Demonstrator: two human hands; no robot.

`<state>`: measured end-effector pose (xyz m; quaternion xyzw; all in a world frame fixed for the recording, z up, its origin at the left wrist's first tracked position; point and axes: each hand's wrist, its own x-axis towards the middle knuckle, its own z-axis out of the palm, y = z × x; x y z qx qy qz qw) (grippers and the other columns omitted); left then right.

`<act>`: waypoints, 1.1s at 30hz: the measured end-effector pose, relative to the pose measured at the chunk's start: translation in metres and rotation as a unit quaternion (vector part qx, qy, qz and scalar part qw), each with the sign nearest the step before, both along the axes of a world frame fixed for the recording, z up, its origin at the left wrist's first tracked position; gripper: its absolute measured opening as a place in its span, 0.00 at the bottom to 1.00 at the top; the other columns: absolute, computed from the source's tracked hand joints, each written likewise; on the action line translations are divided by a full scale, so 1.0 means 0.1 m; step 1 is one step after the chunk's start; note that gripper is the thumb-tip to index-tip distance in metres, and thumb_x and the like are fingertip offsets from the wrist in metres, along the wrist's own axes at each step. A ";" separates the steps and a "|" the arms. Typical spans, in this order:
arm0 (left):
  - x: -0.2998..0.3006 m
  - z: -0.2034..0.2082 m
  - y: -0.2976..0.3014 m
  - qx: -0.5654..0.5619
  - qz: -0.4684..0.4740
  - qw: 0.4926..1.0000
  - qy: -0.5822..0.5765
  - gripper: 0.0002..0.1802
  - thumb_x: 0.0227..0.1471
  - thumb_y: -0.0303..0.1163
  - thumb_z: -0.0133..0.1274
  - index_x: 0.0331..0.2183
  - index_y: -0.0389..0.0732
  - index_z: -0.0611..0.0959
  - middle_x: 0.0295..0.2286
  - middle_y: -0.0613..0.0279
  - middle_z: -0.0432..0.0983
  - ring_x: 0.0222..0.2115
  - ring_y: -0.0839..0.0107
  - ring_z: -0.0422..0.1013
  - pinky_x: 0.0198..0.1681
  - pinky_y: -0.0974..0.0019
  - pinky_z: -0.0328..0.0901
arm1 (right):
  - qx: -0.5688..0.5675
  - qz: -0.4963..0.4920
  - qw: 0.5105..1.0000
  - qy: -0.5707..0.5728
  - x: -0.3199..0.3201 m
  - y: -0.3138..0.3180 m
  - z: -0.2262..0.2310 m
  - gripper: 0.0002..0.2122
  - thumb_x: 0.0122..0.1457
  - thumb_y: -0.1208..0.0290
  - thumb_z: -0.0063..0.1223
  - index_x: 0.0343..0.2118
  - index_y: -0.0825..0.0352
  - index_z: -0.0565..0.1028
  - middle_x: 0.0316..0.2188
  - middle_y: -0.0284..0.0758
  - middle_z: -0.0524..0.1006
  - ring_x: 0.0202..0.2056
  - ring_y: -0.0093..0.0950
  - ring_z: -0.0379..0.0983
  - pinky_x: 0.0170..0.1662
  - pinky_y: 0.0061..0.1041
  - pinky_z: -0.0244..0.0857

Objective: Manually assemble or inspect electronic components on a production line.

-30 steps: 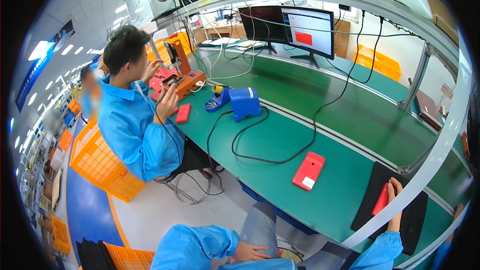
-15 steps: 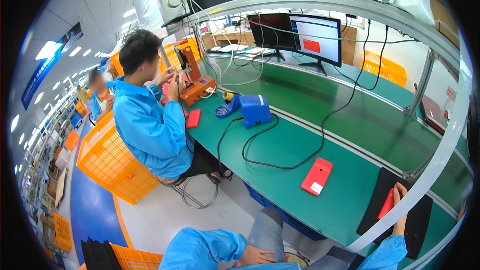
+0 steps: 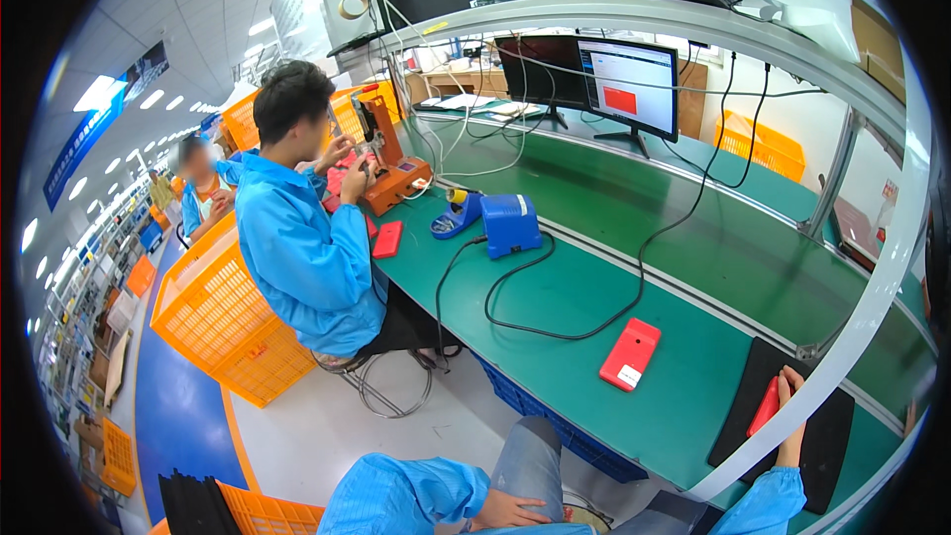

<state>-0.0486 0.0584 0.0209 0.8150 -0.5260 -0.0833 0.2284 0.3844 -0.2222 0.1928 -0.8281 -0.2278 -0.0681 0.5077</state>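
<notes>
My left hand lies in my lap against the leg of my jeans, its fingers loosely extended and holding nothing. At the right, over a black mat, my right hand has its fingers around the edge of a red handheld device. A clear strip crosses in front of that forearm. To the left of the mat a second red device, with a white label at its near end, lies flat on the green bench.
A blue soldering station trails a black cable across the bench. Farther left, a co-worker in blue handles something small at an orange press. Orange crates stand behind them. Monitors stand beyond the metal frame.
My hands and the red devices stay put. The view has shifted slightly, and the co-worker's head and hands have moved a little.
</notes>
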 end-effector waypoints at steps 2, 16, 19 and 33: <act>0.00 0.01 0.00 -0.004 0.002 1.000 -0.003 0.80 0.07 0.56 0.68 0.57 0.24 0.47 0.59 0.40 0.43 0.63 0.47 0.31 0.61 0.34 0.26 | 0.002 -0.003 1.000 0.002 -0.04 0.02 0.03 0.15 0.61 0.66 0.46 0.46 0.71 0.72 0.42 0.38 0.74 0.46 0.28 0.69 0.52 0.23 0.60; 0.00 -0.02 0.01 0.037 -0.010 0.999 -0.011 0.79 0.06 0.56 0.67 0.56 0.21 0.48 0.59 0.40 0.43 0.62 0.46 0.31 0.61 0.34 0.27 | -0.018 -0.015 1.000 -0.019 -0.07 0.02 0.05 0.15 0.61 0.65 0.46 0.45 0.69 0.72 0.43 0.37 0.74 0.47 0.28 0.68 0.53 0.24 0.58; 0.00 -0.02 0.01 0.037 -0.011 0.999 -0.004 0.79 0.06 0.56 0.67 0.56 0.21 0.49 0.59 0.39 0.44 0.62 0.45 0.31 0.61 0.33 0.28 | -0.016 -0.014 1.000 -0.009 -0.09 0.03 0.07 0.15 0.61 0.64 0.46 0.45 0.69 0.72 0.43 0.37 0.74 0.47 0.28 0.68 0.53 0.24 0.58; 0.00 0.01 0.01 -0.010 -0.004 0.999 -0.033 0.77 0.06 0.56 0.65 0.56 0.22 0.49 0.58 0.37 0.44 0.62 0.44 0.33 0.60 0.32 0.29 | 0.007 -0.014 1.000 0.001 -0.13 0.05 0.10 0.14 0.61 0.66 0.46 0.45 0.70 0.72 0.43 0.38 0.73 0.46 0.27 0.69 0.51 0.23 0.60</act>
